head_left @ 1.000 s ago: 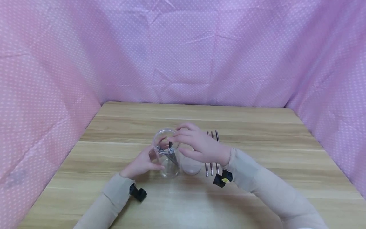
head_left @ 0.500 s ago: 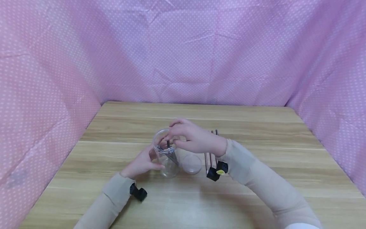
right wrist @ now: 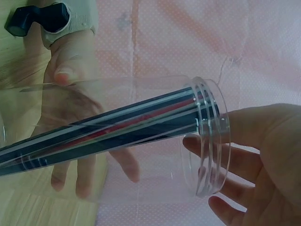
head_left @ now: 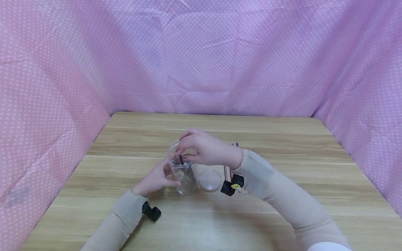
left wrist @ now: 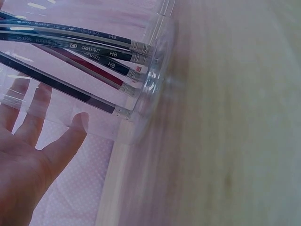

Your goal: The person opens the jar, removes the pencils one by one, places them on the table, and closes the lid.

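Note:
A clear plastic jar (head_left: pixel 186 186) stands on the table, with several pencils inside. In the left wrist view, the pencils (left wrist: pixel 94 42) are mostly dark, marked HB, and one is dark red; their metal-banded ends lie near the jar's base. My left hand (head_left: pixel 157 177) grips the jar from the left, thumb at the front and fingers behind. Over the mouth, my right hand (head_left: pixel 205 148) pinches the upper end of a dark pencil (head_left: pixel 181 159). The right wrist view shows its fingers reaching the threaded rim (right wrist: pixel 207 165) beside the pencil tops.
Just right of the jar lies a clear round lid (head_left: pixel 209 180) on the wooden table (head_left: pixel 188 223). Beyond it are loose pencils (head_left: pixel 225 171), partly hidden under the right wrist and its black camera (head_left: pixel 228 188). Pink dotted cloth (head_left: pixel 201 69) hangs behind and at both sides.
My right hand has moved left across the jar's mouth, its pencil end shifting left with it. The left hand and jar have stayed in place. The right forearm now covers more of the loose pencils.

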Tool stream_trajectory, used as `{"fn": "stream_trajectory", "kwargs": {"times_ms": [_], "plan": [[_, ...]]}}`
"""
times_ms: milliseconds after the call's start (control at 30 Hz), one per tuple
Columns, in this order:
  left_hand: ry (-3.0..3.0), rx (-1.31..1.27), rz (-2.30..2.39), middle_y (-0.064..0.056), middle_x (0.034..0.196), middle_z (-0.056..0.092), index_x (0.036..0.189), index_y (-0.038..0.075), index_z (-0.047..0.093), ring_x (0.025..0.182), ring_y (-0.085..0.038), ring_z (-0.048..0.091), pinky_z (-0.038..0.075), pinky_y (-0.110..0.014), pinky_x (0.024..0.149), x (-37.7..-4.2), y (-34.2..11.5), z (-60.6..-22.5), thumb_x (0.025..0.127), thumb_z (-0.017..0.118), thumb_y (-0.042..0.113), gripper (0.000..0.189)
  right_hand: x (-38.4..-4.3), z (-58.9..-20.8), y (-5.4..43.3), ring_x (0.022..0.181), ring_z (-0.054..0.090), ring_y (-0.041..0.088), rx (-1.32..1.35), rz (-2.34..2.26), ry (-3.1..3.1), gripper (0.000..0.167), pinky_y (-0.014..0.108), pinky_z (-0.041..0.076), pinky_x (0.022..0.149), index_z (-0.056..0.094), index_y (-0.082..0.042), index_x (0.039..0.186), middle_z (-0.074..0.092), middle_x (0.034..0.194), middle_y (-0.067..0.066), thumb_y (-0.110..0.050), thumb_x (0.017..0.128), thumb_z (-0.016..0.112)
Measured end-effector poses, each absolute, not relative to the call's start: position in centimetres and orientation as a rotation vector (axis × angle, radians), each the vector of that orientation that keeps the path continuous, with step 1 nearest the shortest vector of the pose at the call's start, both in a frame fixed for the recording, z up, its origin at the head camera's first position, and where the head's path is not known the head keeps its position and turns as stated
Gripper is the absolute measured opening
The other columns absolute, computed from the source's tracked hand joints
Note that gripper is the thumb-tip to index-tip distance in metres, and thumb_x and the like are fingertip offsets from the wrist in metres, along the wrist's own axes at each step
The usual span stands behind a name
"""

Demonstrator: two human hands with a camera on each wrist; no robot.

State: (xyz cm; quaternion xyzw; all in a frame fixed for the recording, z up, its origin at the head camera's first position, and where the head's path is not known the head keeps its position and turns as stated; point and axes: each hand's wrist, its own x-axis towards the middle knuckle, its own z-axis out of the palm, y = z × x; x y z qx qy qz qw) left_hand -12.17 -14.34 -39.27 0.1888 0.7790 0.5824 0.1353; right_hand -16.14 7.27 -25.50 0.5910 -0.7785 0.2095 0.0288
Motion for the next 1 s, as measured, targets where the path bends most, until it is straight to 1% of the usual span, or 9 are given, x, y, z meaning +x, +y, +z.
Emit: {"fn": "stream_trajectory", "kwargs": {"times_ms": [200, 333, 433, 567, 667, 833, 900, 1000], "plan": [[2.275, 0.573, 1.672, -0.017, 0.145, 0.04, 0.145, 0.005, 0.03, 0.131, -0.037, 0.039, 0.03, -0.055, 0.107, -12.2, -14.4, -39.3, 0.075, 0.074, 0.0, 0.083, -16.2, -25.1, 6.9, 0.114, 0.054, 0.024, 1.846, 0.63, -2.423, 0.021, 0.033, 0.038, 0.104, 0.072, -0.012, 0.101, 0.071, 0.103, -0.001, -0.004, 0.081, 0.069], [2.271, 0.589, 1.684, -0.016, 0.147, 0.039, 0.146, 0.005, 0.029, 0.132, -0.036, 0.038, 0.029, -0.055, 0.107, -12.2, -14.3, -39.3, 0.074, 0.074, -0.001, 0.085, -16.4, -25.2, 6.7, 0.111, 0.054, 0.021, 1.835, 0.615, -2.438, 0.022, 0.031, 0.039, 0.103, 0.072, -0.014, 0.1, 0.071, 0.101, -0.004, -0.005, 0.08, 0.071], [2.263, 0.583, 1.695, -0.014, 0.148, 0.039, 0.147, 0.008, 0.028, 0.133, -0.035, 0.037, 0.028, -0.056, 0.108, -12.2, -14.2, -39.3, 0.073, 0.074, -0.002, 0.087, -16.5, -25.4, 6.5, 0.109, 0.054, 0.019, 1.815, 0.619, -2.462, 0.019, 0.029, 0.04, 0.101, 0.072, -0.015, 0.098, 0.071, 0.098, -0.005, -0.006, 0.08, 0.072], [2.261, 0.582, 1.704, -0.016, 0.147, 0.038, 0.147, 0.008, 0.027, 0.134, -0.037, 0.036, 0.027, -0.058, 0.109, -12.0, -14.2, -39.2, 0.073, 0.074, -0.003, 0.088, -16.6, -25.6, 6.3, 0.108, 0.056, 0.017, 1.791, 0.653, -2.495, 0.014, 0.028, 0.042, 0.099, 0.072, -0.014, 0.094, 0.071, 0.095, -0.005, -0.007, 0.082, 0.071], [2.26, 0.583, 1.708, -0.016, 0.146, 0.039, 0.147, 0.008, 0.028, 0.134, -0.038, 0.036, 0.027, -0.059, 0.108, -11.9, -14.1, -39.2, 0.074, 0.074, -0.003, 0.087, -16.7, -25.8, 6.3, 0.107, 0.057, 0.015, 1.78, 0.698, -2.516, 0.014, 0.026, 0.043, 0.097, 0.071, -0.014, 0.094, 0.072, 0.094, -0.006, -0.005, 0.083, 0.07], [2.266, 0.586, 1.704, -0.017, 0.147, 0.037, 0.147, 0.007, 0.027, 0.134, -0.039, 0.036, 0.027, -0.059, 0.108, -11.9, -14.1, -39.2, 0.074, 0.074, -0.002, 0.088, -16.7, -25.9, 6.2, 0.098, 0.062, 0.009, 1.752, 0.764, -2.55, 0.014, 0.021, 0.047, 0.089, 0.07, -0.013, 0.093, 0.072, 0.094, -0.004, -0.004, 0.083, 0.069], [2.276, 0.591, 1.694, -0.018, 0.147, 0.037, 0.148, 0.007, 0.026, 0.134, -0.039, 0.036, 0.026, -0.06, 0.108, -11.9, -14.2, -39.2, 0.073, 0.074, -0.002, 0.089, -16.7, -25.9, 6.1, 0.094, 0.063, 0.008, 1.733, 0.773, -2.568, 0.012, 0.02, 0.048, 0.087, 0.069, -0.012, 0.091, 0.072, 0.095, -0.003, -0.003, 0.082, 0.07], [2.282, 0.604, 1.692, -0.018, 0.147, 0.037, 0.148, 0.007, 0.026, 0.134, -0.039, 0.036, 0.026, -0.06, 0.108, -11.9, -14.2, -39.2, 0.073, 0.074, -0.002, 0.09, -16.6, -25.9, 6.2, 0.093, 0.064, 0.009, 1.709, 0.78, -2.583, 0.012, 0.021, 0.048, 0.086, 0.069, -0.01, 0.09, 0.072, 0.094, -0.001, -0.002, 0.082, 0.069]]}}
